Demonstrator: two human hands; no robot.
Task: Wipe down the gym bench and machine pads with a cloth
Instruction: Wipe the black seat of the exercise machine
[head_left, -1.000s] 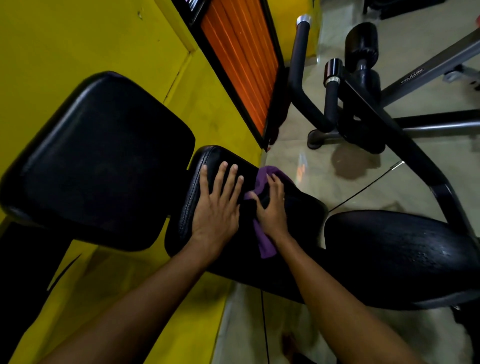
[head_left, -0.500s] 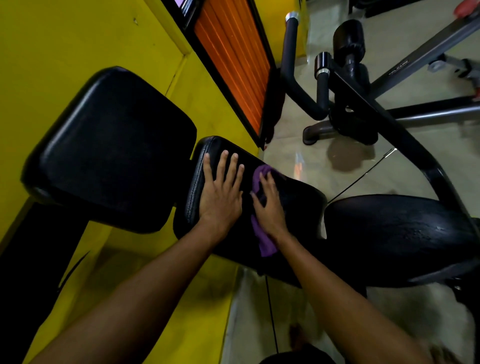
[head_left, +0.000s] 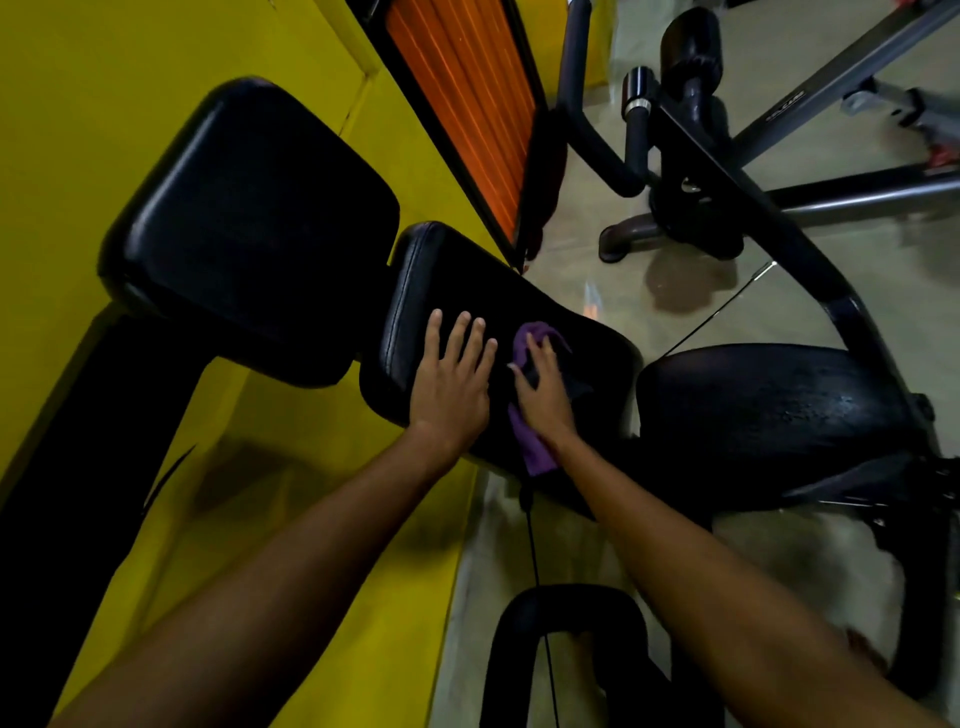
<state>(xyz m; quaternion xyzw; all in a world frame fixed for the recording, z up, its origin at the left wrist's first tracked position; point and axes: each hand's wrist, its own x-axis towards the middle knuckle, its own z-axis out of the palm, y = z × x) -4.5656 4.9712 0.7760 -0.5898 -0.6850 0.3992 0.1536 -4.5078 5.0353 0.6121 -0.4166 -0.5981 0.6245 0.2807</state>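
On the middle pad (head_left: 467, 291), both hands are lying side by side. The left hand (head_left: 452, 384) is resting flat on the bare black vinyl, its fingers straight and slightly spread, holding nothing. Just to its right, the right hand (head_left: 543, 389) is pressing down on the cloth (head_left: 535, 454), fingers stretched flat over the purple fabric rather than curling round it, thumb pointing left. The cloth is lying on the right part of the middle pad, one end showing past the fingertips on the far side and the other trailing out under the wrist to the near edge. A larger left pad (head_left: 249, 218) is overlapping the middle pad's far left end, and a right pad (head_left: 769, 410), its surface showing a speckled sheen, is sitting just beside the middle pad. A thin cable (head_left: 535, 545) is hanging below the near edge. A yellow wall (head_left: 130, 104) and an orange panel (head_left: 467, 114) are rising on the far left, while a dark machine frame (head_left: 727, 171) is standing on the floor (head_left: 597, 270) at far right.
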